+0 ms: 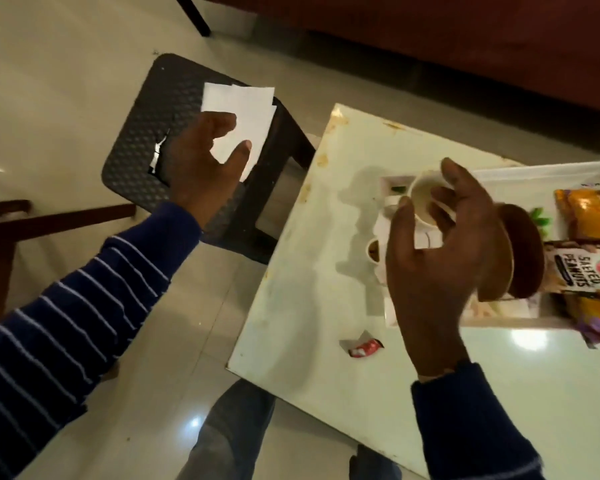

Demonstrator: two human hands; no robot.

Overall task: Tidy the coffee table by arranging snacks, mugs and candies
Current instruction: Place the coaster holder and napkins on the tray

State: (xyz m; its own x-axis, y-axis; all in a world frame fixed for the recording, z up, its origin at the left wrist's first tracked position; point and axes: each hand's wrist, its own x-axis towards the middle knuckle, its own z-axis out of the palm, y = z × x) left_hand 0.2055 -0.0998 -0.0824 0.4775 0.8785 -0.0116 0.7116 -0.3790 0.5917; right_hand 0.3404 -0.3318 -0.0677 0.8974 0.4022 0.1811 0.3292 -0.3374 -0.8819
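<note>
While the white paper [238,112] is held up in the left hand [201,168], out over the dark stool [146,133] at about 10 o'clock from the coffee table [291,306], a small cup [425,192] is pinched between the thumb and fingers of the right hand [433,271]. A brown mug [510,251] is seen just behind that hand at 3 o'clock, tipped on its side, and it cannot be told if it is gripped too or only lying there. 1 more small cup [373,251] is set on the table at 9 o'clock from the right hand, half hidden by it. A white tray [520,171] is laid along the far right, and a peanut packet [568,271] and an orange packet [589,213] are piled in it. 1 red candy wrapper [468,348] is left alone on the table near the front edge, at 7 o'clock from the hand. Plenty could go wrong. The held cup is tilted, so any drops inside could be spilled onto the table. The brown mug could be rolled off the tray if it is bumped by the wrist. The hidden cup could be knocked over when the hand is lowered. The paper is held only by the fingertips, so it could be dropped on the floor. The red wrapper could be forgotten, as it is small and far from the rest.
</note>
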